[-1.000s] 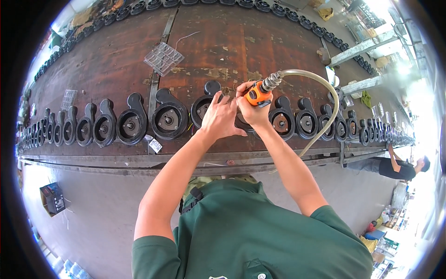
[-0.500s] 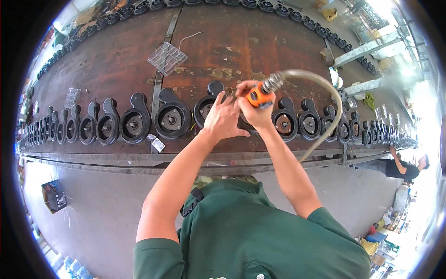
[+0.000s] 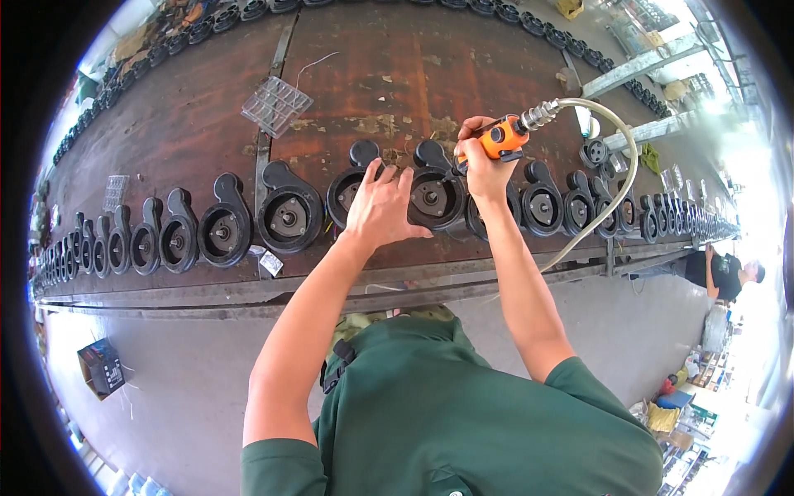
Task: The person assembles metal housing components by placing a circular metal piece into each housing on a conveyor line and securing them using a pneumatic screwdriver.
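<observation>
My right hand (image 3: 484, 165) is closed round an orange and black air tool (image 3: 501, 139), with a metal coupling and a clear hose (image 3: 633, 165) curving back toward the table's front edge. It is above the row, beside a round black housing (image 3: 435, 198) with a metal plate and centre shaft. My left hand (image 3: 380, 202) has its fingers spread and thumb stretched out to the right. It lies over the edge of another black housing (image 3: 341, 198), hiding part of it; whether it presses on it I cannot tell. Behind my right wrist, one more housing (image 3: 478, 217) is partly covered.
Similar housings (image 3: 289, 217) line the table's front edge on both sides, with another row (image 3: 226, 21) along the far edge. A clear plastic tray (image 3: 277, 106) lies on the brown tabletop (image 3: 364, 66). A person (image 3: 721, 274) is at far right; a box (image 3: 101, 368) stands on the floor.
My right hand has moved right with the air tool, away from my left hand, uncovering a housing between them. My left hand stays spread, slightly further left. The view has shifted a little.
</observation>
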Demonstrator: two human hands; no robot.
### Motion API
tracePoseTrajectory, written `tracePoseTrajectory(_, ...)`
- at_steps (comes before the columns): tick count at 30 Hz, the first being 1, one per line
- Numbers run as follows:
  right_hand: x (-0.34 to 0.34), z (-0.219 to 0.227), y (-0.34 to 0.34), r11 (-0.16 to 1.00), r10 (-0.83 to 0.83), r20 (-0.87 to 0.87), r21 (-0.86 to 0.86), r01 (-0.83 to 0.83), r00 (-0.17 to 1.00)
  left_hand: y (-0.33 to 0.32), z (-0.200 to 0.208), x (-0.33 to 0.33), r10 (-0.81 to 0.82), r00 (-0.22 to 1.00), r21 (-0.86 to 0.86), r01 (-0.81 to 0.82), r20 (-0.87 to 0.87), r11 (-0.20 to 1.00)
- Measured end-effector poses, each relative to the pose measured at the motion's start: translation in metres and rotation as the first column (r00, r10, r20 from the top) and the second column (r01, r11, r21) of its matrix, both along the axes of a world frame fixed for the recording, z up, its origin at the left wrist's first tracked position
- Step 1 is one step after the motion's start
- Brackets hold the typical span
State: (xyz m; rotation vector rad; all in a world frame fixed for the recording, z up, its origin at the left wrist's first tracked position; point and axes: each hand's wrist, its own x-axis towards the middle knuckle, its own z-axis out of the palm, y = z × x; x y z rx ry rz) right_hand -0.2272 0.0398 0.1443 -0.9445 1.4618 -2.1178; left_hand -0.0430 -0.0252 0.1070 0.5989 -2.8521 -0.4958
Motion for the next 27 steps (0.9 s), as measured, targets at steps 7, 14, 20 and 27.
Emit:
tracePoseTrajectory(7,0.0,-0.008,0.002,0.998,-0.007,0.04,-0.069,0.01,0.999,-0.001,0.001,0.001,0.003,1.0,0.013,-0.003,0.004,1.0)
tracePoseTrajectory(14,0.002,-0.009,0.004,0.997,0.063,0.005,-0.045,-0.063,0.998,-0.001,-0.003,0.0,0.001,0.999,0.003,-0.001,-0.045,1.0)
tracePoseTrajectory(20,0.0,-0.02,0.007,0.95,0.313,-0.103,0.049,-0.31,0.944,-0.001,-0.007,0.002,-0.007,0.997,-0.012,0.006,-0.071,1.0)
tracePoseTrajectory(27,0.003,-0.019,0.002,0.983,0.184,-0.044,0.012,-0.183,0.982,-0.001,-0.001,0.002,-0.016,1.0,0.013,0.016,-0.026,1.0)
